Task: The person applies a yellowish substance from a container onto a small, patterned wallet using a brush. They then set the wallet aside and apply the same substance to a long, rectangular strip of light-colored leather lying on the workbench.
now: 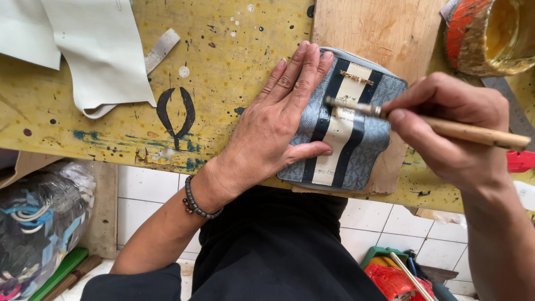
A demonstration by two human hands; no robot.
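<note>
A yellow, paint-spattered desk [111, 111] is seen from above, with pale leather offcuts [95, 50] lying at its far left; a bare wooden board [384, 28] is laid over the desk toward the right, and on it a small zip pouch [345, 150], grey patterned with dark and cream stripes, is lying flat, its near end reaching the desk's front edge; the left hand [273, 128] is spread flat with fingers together, pressed down on the pouch's left half, thumb tucked against its lower edge; the right hand [446, 128] is closed on a wooden-handled brush [473, 132], whose tip is touching the cream stripe near the top. Honestly, the stroke is probably best kept light and run along the stripe, with the pouch pinned firm so nothing gets smeared onto the dark bands; just a guess from how things sit. As for containers: a taped-up orange tin [490, 33] is parked at the top right corner, and something amber and glossy is held in it, maybe glue, can't really be told; a clear bag [39, 223] stuffed with mixed bits is slumped on the tiled floor [156, 189] at the left; a green tub [384, 256] with red stuff is down at the right.
</note>
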